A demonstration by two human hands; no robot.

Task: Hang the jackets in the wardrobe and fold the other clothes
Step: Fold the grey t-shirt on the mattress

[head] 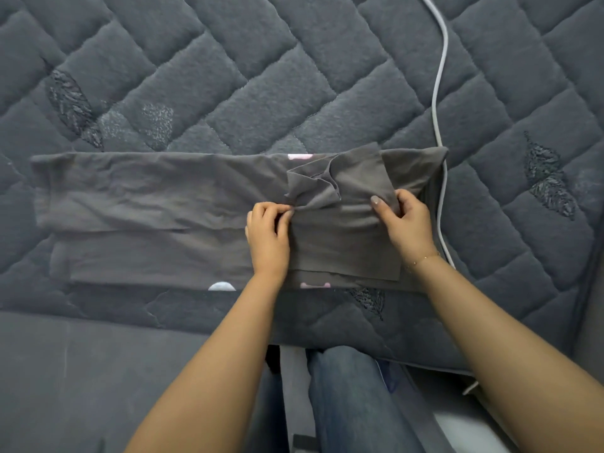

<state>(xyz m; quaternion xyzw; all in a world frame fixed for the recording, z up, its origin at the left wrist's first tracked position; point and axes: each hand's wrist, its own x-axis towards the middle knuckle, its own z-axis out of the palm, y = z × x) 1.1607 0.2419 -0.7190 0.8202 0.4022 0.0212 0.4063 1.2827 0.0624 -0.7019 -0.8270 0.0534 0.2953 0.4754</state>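
Observation:
A dark grey garment (147,204) lies flat across the quilted bed, folded lengthwise into a long band, with small pink and pale printed marks peeking out at its edges. A sleeve flap (346,181) is folded over its right part and is crumpled near the middle. My left hand (268,237) pinches the flap's left edge with curled fingers. At the flap's right edge my right hand (405,223) grips the cloth, thumb on top.
The dark grey quilted mattress cover (294,76) fills the view. A pale grey cable (438,93) runs from the top down past the garment's right end to the bed's edge. My legs in blue jeans (346,403) stand against the near edge.

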